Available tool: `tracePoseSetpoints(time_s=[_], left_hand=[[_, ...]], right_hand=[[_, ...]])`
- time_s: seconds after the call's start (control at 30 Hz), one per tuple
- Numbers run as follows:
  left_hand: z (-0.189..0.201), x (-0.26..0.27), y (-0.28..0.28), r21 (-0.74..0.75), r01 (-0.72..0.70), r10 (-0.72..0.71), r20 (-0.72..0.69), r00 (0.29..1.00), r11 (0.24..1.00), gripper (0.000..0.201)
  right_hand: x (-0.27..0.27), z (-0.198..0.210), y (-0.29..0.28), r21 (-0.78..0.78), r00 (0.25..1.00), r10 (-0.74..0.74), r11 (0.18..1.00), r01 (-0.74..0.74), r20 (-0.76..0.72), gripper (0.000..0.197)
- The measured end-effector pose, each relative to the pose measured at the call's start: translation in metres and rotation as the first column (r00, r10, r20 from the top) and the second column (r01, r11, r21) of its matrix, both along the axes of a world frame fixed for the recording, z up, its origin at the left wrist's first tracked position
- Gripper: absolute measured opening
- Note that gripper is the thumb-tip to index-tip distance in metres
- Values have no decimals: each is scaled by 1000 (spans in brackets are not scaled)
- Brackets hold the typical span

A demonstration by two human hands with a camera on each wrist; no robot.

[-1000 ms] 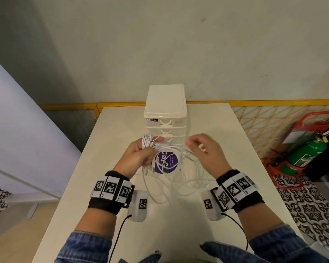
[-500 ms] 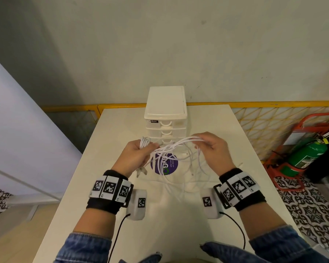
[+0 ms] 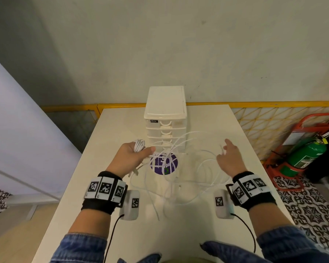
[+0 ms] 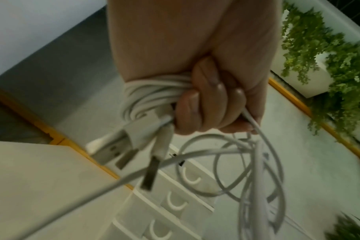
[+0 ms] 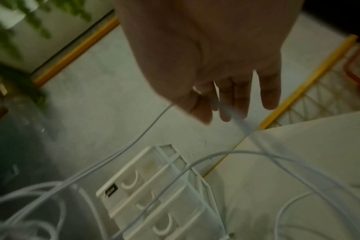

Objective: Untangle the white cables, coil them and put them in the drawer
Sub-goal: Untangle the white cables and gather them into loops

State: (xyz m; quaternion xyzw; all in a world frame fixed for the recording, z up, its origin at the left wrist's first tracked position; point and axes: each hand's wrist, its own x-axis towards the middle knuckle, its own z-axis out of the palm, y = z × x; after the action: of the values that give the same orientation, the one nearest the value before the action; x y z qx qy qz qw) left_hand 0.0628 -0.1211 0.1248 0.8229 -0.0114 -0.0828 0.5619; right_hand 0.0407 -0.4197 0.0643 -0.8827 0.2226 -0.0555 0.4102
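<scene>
You cannot tell whether your right hand [image 5: 216, 65] pinches the blurred white cables [image 5: 239, 123] crossing its fingers [image 5: 269, 92]. Below the drawer unit [image 3: 165, 118], the cables cover the purple sticker [image 3: 164, 164], its lettering unreadable. Your forearms run off the lower edge.

white cables [image 3: 171, 149] | cream drawer unit [image 3: 165, 111] | purple sticker [image 3: 164, 164]

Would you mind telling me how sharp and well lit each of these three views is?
Head view: evenly lit and sharp, wide-angle bending at the edges, soft shadows under the cables on the table. Left wrist view: dim, left hand fairly clear, plugs blurred. Right wrist view: dim, right hand smeared by motion.
</scene>
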Motion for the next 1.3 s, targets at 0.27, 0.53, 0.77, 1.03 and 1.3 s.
tracePoseSetpoints(time_s=[0.27,0.53,0.77,1.03,1.3], left_hand=[[-3,-5,-23,-118,79,-84,-32,996,990,42],[-8,-10,-26,-62,57,-58,-27,998,996,40],[-14,1,-6,97,-139,137,27,990,986,43],[-16,9,18,-67,-328,330,8,944,942,34],[-19,-1,-18,-155,-149,144,-45,989,977,31]], right_hand=[[-8,35,75,-418,643,668,741,-525,376,33],[2,28,86,-430,719,595,789,-438,360,34],[3,28,46,-325,888,160,946,-13,430,15],[1,1,-9,-174,958,-217,952,250,186,22],[-2,28,62,-362,749,589,798,-481,303,44]])
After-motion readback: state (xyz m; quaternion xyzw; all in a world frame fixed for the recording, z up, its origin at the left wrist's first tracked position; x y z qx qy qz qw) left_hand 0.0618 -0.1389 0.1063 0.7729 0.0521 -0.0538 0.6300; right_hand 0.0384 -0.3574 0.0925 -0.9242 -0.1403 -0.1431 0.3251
